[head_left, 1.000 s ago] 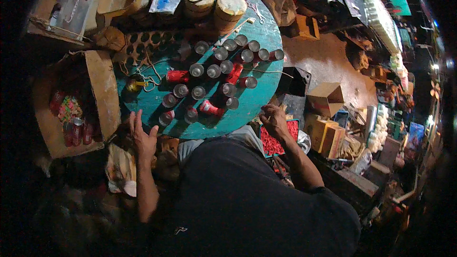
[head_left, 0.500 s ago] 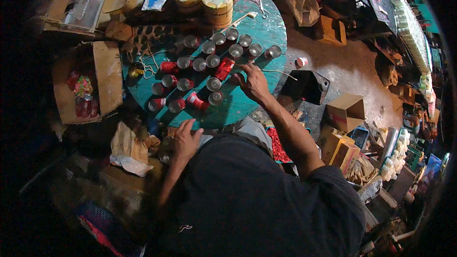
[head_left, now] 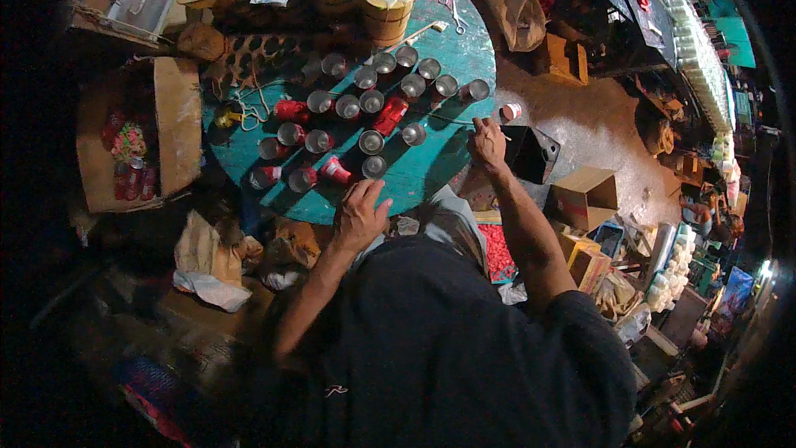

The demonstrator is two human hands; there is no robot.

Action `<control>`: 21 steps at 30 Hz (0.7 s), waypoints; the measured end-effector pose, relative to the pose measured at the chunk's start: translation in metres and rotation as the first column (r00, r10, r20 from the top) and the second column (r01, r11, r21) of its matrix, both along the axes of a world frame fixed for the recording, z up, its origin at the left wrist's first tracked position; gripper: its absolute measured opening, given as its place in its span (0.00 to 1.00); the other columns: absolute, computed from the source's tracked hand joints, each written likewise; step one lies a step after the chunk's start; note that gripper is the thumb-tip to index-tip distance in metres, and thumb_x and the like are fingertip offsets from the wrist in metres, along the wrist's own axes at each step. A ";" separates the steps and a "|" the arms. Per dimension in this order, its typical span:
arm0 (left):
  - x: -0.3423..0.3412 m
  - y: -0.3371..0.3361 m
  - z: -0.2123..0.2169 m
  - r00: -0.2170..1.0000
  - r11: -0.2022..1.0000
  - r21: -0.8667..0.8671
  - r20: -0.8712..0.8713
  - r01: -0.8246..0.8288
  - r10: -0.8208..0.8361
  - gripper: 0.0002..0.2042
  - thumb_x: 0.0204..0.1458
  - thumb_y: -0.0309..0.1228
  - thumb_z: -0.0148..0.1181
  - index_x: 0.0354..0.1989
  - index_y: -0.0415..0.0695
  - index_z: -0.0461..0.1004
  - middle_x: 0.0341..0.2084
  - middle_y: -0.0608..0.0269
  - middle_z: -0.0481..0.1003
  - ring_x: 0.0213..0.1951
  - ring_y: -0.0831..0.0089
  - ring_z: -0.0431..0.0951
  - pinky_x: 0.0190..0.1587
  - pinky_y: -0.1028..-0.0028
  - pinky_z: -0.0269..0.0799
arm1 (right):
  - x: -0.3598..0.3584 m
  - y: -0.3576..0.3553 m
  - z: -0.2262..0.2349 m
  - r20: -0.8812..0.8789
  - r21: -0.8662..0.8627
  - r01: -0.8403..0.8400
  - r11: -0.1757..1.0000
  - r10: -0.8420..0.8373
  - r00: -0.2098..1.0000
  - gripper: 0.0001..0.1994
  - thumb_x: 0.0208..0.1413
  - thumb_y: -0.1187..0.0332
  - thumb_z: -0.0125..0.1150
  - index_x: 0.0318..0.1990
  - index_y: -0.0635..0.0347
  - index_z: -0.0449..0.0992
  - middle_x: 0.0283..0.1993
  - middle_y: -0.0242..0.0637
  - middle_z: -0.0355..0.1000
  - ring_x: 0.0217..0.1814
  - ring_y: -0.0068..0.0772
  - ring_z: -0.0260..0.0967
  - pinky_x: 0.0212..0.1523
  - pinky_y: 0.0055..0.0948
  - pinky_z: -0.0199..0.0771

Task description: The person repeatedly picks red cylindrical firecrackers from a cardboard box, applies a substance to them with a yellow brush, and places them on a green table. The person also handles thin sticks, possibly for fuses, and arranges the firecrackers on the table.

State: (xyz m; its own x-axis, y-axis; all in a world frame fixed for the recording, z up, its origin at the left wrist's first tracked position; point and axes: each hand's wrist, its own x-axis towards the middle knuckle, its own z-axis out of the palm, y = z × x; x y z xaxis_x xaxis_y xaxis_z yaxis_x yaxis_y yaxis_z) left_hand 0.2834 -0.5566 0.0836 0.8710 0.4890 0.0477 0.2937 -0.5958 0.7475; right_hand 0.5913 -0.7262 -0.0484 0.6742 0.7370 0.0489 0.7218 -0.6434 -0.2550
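Observation:
My right hand (head_left: 487, 146) is off the right edge of the round green table (head_left: 444, 162), its fingers drawn together. They seem to pinch a thin pale cord or stick, too fine to name surely. My left hand (head_left: 359, 217) is at the table's near edge, fingers apart and holding nothing, just below an open-topped can (head_left: 374, 167). Several red cans with open, silvery insides stand on the table. One upright can (head_left: 413, 134) stands between my hands and the others. A red can (head_left: 390, 117) lies tilted in the group, and another (head_left: 336, 170) leans near the front.
Round wooden tubs (head_left: 387, 8) and scissors (head_left: 454, 15) are at the table's far side. A cardboard box (head_left: 178, 129) with red cans stands at left. At right are a black container (head_left: 531, 154) and an open carton (head_left: 583, 197). Red pieces fill a tray (head_left: 497, 250) below.
My right hand has moved right, away from an upright can that it partly covered before. My left hand has come up and right to the table's edge.

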 end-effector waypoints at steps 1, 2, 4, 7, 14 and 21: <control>0.003 -0.003 -0.002 0.999 1.000 -0.017 -0.031 0.020 -0.020 0.18 0.49 0.30 0.65 0.47 0.35 0.73 0.43 0.45 0.75 0.46 0.48 0.76 0.49 0.59 0.72 | 0.006 -0.004 -0.006 0.077 -0.020 0.011 1.000 -0.009 0.997 0.11 0.51 0.69 0.53 0.42 0.55 0.76 0.43 0.41 0.69 0.48 0.50 0.66 0.42 0.47 0.65; 0.009 -0.005 0.002 0.996 0.998 -0.038 -0.067 0.056 -0.059 0.17 0.49 0.30 0.65 0.46 0.35 0.73 0.43 0.45 0.75 0.45 0.48 0.76 0.49 0.59 0.72 | 0.013 -0.015 -0.023 0.094 -0.058 0.010 0.998 -0.004 0.996 0.11 0.52 0.68 0.53 0.42 0.52 0.76 0.46 0.37 0.69 0.52 0.46 0.63 0.46 0.45 0.62; 0.013 -0.009 0.002 0.994 0.996 -0.047 -0.080 0.072 -0.076 0.17 0.49 0.30 0.65 0.46 0.35 0.74 0.43 0.45 0.75 0.45 0.48 0.76 0.48 0.58 0.72 | 0.016 -0.015 -0.027 0.131 0.018 -0.004 1.000 0.002 0.991 0.11 0.52 0.68 0.52 0.42 0.52 0.76 0.46 0.37 0.69 0.52 0.47 0.63 0.47 0.46 0.61; 0.030 -0.017 -0.001 0.998 0.997 -0.055 -0.028 0.056 -0.057 0.16 0.49 0.29 0.65 0.44 0.35 0.74 0.42 0.46 0.75 0.43 0.48 0.76 0.47 0.58 0.73 | 0.021 -0.016 -0.033 0.097 0.113 -0.048 0.992 0.037 0.995 0.08 0.51 0.68 0.51 0.38 0.55 0.74 0.46 0.40 0.68 0.52 0.47 0.63 0.49 0.46 0.59; 0.144 -0.042 0.012 0.984 0.975 0.136 -0.002 0.178 -0.179 0.13 0.50 0.25 0.58 0.45 0.36 0.74 0.41 0.51 0.74 0.46 0.52 0.74 0.50 0.57 0.69 | 0.047 -0.025 0.103 -0.300 0.110 -0.257 0.960 0.278 0.912 0.05 0.54 0.70 0.51 0.32 0.61 0.70 0.28 0.48 0.70 0.34 0.55 0.71 0.34 0.50 0.68; 0.278 -0.035 -0.003 0.969 0.936 0.285 0.069 0.208 -0.236 0.13 0.47 0.22 0.53 0.43 0.38 0.75 0.35 0.53 0.75 0.43 0.57 0.75 0.48 0.58 0.68 | 0.135 -0.004 0.219 -0.248 0.080 -0.580 0.810 0.580 0.776 0.07 0.53 0.69 0.53 0.37 0.59 0.75 0.31 0.45 0.73 0.37 0.49 0.73 0.38 0.45 0.72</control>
State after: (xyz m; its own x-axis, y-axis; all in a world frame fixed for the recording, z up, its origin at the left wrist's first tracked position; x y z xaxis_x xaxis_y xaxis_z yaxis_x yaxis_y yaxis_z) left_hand 0.5614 -0.5920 0.0803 0.9396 0.2391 0.2451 0.0621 -0.8230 0.5647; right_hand 0.7264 -0.7304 0.1707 0.1073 0.9924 -0.0608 0.8704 -0.1233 -0.4766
